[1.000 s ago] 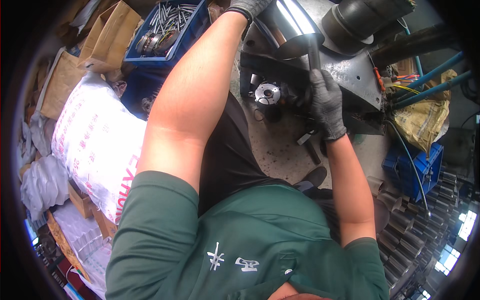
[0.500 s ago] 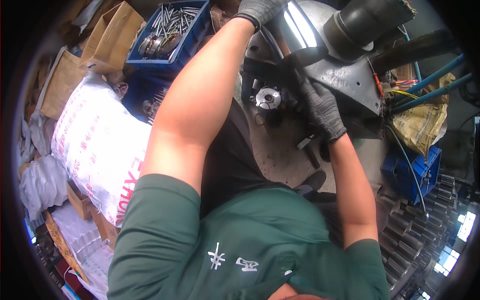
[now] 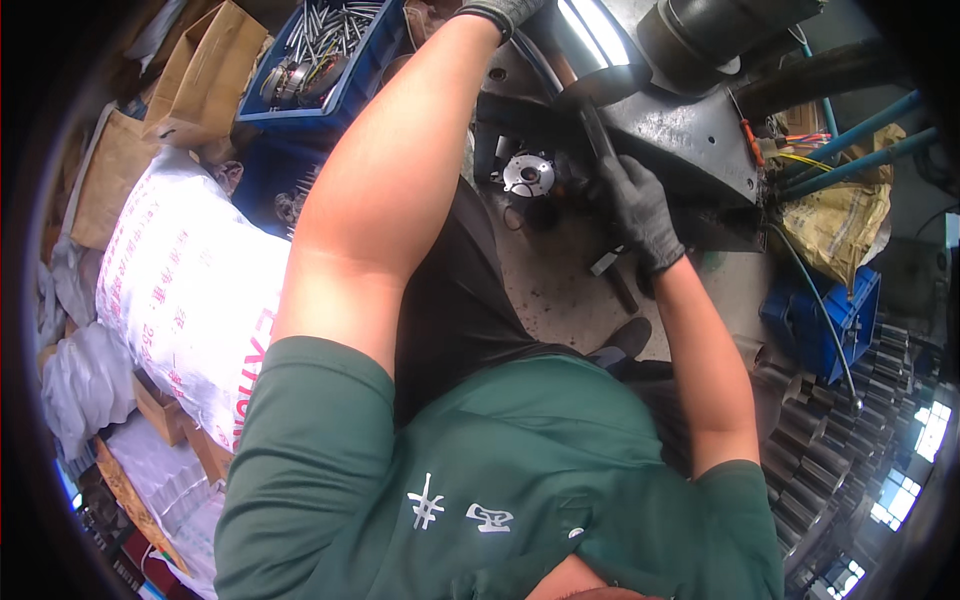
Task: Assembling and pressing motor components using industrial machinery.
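Both of my hands wear grey knit gloves. At the top edge, my left hand point(image 3: 503, 12) is beside a shiny metal cylinder point(image 3: 598, 38); its fingers are mostly cut off by the frame. My right hand point(image 3: 643, 212) is closed around the lower part of a dark, narrow bar point(image 3: 598, 132). The bar points up toward the cylinder's dark near end, close to it or touching; I cannot tell which. Under them is a grey metal plate point(image 3: 690, 150) with bolt holes. A round silver part point(image 3: 529, 176) with a central hole sits below and left of the bar.
A blue bin point(image 3: 340, 100) of metal rods and wound parts stands upper left, near an open cardboard box point(image 3: 205, 75) and a white sack point(image 3: 185, 290). A large dark cylinder point(image 3: 700, 45) is upper right. Blue crates point(image 3: 815, 335) and stacked metal cylinders point(image 3: 830, 440) lie lower right.
The right hand has shifted slightly down, and more of the dark bar now shows above it. The whole view has moved a little, and the left hand is further out of frame.
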`<state>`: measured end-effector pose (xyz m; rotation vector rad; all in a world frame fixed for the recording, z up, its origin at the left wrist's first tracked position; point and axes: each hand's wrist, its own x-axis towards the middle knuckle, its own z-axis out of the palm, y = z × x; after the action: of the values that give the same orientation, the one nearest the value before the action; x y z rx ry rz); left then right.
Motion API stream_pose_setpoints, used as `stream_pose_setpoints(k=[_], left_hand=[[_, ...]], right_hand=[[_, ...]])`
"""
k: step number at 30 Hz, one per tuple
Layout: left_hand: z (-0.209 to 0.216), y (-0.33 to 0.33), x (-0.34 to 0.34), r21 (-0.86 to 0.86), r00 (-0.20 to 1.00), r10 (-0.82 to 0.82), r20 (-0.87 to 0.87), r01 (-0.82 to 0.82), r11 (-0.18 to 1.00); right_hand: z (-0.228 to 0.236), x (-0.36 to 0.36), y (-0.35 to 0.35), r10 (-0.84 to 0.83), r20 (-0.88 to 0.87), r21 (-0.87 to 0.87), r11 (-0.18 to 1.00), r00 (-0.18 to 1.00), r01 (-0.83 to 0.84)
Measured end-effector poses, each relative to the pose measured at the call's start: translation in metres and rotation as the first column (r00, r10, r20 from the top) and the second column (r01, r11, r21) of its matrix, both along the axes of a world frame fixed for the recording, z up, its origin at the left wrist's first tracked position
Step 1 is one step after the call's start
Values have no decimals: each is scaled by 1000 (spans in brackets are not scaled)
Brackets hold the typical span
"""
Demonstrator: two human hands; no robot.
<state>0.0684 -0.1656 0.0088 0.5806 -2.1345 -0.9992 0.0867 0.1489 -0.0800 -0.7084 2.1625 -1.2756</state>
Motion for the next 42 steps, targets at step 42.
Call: stream_pose_setpoints(k=[42], left_hand=[[31,107,71,-345,965,-242,103,262,901]], right_hand=[[240,25,358,-63,-880,174,879,471,443]])
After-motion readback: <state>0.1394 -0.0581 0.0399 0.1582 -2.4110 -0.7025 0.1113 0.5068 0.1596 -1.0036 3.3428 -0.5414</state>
